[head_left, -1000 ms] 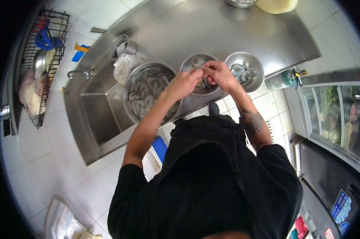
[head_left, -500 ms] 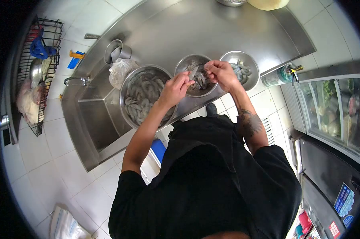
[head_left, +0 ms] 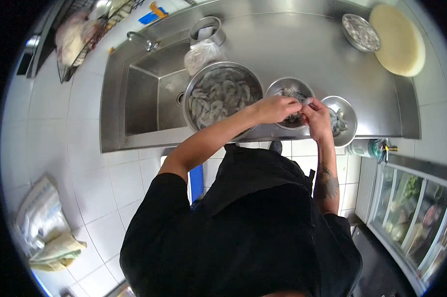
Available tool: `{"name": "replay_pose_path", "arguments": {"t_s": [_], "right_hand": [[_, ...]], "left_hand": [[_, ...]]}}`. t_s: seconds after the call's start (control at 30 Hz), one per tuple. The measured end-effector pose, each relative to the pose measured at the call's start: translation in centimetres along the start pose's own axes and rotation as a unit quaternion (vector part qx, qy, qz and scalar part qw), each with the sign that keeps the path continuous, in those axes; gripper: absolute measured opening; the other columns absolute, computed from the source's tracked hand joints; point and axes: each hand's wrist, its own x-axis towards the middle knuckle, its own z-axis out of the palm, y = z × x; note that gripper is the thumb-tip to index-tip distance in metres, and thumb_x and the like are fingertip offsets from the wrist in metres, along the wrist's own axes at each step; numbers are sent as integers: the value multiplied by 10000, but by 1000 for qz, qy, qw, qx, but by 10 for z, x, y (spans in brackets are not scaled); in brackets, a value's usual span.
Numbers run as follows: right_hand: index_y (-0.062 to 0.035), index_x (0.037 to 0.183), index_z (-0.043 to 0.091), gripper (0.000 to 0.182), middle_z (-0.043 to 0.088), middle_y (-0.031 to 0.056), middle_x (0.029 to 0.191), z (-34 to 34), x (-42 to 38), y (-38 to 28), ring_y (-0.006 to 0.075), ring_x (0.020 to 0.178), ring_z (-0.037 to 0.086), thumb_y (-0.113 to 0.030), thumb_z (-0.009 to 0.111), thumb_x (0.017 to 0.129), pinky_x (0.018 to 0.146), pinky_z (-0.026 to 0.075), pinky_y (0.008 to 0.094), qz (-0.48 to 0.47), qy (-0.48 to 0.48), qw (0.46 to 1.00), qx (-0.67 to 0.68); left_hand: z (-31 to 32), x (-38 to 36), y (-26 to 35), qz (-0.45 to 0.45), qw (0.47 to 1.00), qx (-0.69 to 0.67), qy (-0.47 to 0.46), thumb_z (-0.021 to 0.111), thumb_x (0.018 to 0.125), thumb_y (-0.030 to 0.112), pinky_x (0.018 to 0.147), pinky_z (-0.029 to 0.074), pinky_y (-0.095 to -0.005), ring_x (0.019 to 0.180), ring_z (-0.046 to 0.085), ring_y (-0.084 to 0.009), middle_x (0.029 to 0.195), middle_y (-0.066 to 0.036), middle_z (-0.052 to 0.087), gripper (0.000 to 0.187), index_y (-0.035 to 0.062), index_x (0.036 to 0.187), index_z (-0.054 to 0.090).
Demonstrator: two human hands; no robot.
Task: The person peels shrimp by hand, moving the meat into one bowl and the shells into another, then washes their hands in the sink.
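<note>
I'm reading this as mid-peel on a single shrimp (head_left: 306, 102). Both hands are meeting over the middle bowl (head_left: 289, 87), which is holding what look like shells and scraps. The left hand (head_left: 275, 109) is pinching one end of the shrimp, and the right hand (head_left: 316, 116) is pinching the other, fingers curled closed on it. The shrimp is sitting between the two sets of fingertips, just above the gap between the middle bowl and the small right bowl (head_left: 346, 110). It's tiny in this fisheye view, so I can't tell whether the shell is on or partly off.

The big bowl (head_left: 223, 91) of raw grey shrimp is sitting to the left, beside the sink (head_left: 147, 99). The right bowl is holding a few pieces, probably cleaned ones, partly hidden by the right wrist. A bagged item (head_left: 202, 52) and a metal cup (head_left: 206, 30) are standing behind the big bowl. A round cutting board (head_left: 399, 39) and another dish (head_left: 360, 32) are sitting far right on the steel counter (head_left: 293, 44).

My call on the next move: it's needing a steady pinch and a clean pull apart, shell dropping in the middle bowl, meat going right.
</note>
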Motion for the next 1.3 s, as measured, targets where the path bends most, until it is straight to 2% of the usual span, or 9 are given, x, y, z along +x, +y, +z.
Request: {"name": "replay_pose_path", "arguments": {"t_s": [0.4, 0.53, 0.7, 0.8, 0.87, 0.9, 1.03, 1.1, 1.3], "right_hand": [[-35, 864, 603, 47, 571, 14, 719, -33, -3, -17, 57, 554, 463, 3, 576, 863, 453, 343, 205, 30, -3, 995, 99], [-23, 943, 637, 84, 586, 4, 729, -62, -12, -30, 55, 577, 495, -22, 593, 870, 490, 381, 211, 50, -53, 997, -20], [23, 1081, 661, 266, 665, 53, 790, -124, -19, -19, 135, 685, 595, -138, 652, 870, 617, 479, 271, -41, 100, 949, -297], [6, 1133, 658, 351, 731, 169, 934, -147, -30, -4, 291, 875, 707, -180, 687, 836, 749, 544, 379, -37, 311, 770, -556], [-14, 1138, 661, 361, 727, 171, 938, -156, -34, 3, 309, 889, 704, -195, 691, 827, 765, 543, 397, -43, 331, 778, -533], [-33, 1142, 664, 371, 723, 174, 943, -158, -35, 6, 328, 903, 702, -209, 696, 817, 782, 542, 414, -47, 353, 784, -508], [-58, 1104, 684, 310, 727, 154, 930, -131, -20, 23, 308, 880, 711, -213, 676, 835, 782, 546, 402, -117, 265, 813, -505], [-27, 1058, 685, 256, 721, 158, 895, -82, -16, 10, 300, 842, 711, -166, 659, 846, 751, 546, 388, -141, 199, 825, -509], [-13, 1062, 683, 269, 701, 182, 889, 25, 9, 24, 300, 798, 699, -180, 674, 853, 728, 541, 378, -212, -1, 855, -473]], "left_hand": [[-11, -13, 10, -14, 991, -102, 82, 709, 837, 87, 728, 557, -391, 862, 678, -306, 1036, -134, 663, 184, -4, 874, 554], [-3, -11, -2, -49, 992, -112, 44, 696, 861, 131, 794, 551, -414, 900, 677, -307, 1169, -126, 645, 266, 30, 1096, 623], [-56, -21, -14, -274, 951, -107, -96, 684, 889, 191, 752, 557, -371, 800, 699, -260, 1145, -147, 688, 414, 165, 1295, 613], [-80, -73, -58, -411, 903, -92, 85, 637, 917, 156, 690, 548, -314, 733, 693, -182, 969, -116, 728, 260, 44, 1150, 667], [-79, -119, -84, -386, 911, -44, 140, 643, 911, 164, 658, 537, -322, 732, 694, -178, 925, -107, 730, 187, 39, 1042, 692], [-82, -134, -76, -429, 900, -47, 52, 660, 895, 174, 651, 530, -329, 731, 691, -179, 882, -117, 719, 180, 37, 1008, 688], [-48, -169, -36, -417, 899, -107, -82, 714, 836, 207, 653, 518, -388, 746, 684, -262, 801, -165, 681, 207, 23, 911, 658], [-42, -160, -3, -461, 864, 75, -186, 764, 782, 242, 702, 541, -450, 807, 682, -382, 877, -172, 704, 306, 33, 985, 672], [-6, -189, -23, -525, 844, 103, -42, 749, 779, 269, 774, 515, -522, 892, 665, -402, 882, -217, 686, 317, 21, 941, 636]]}}
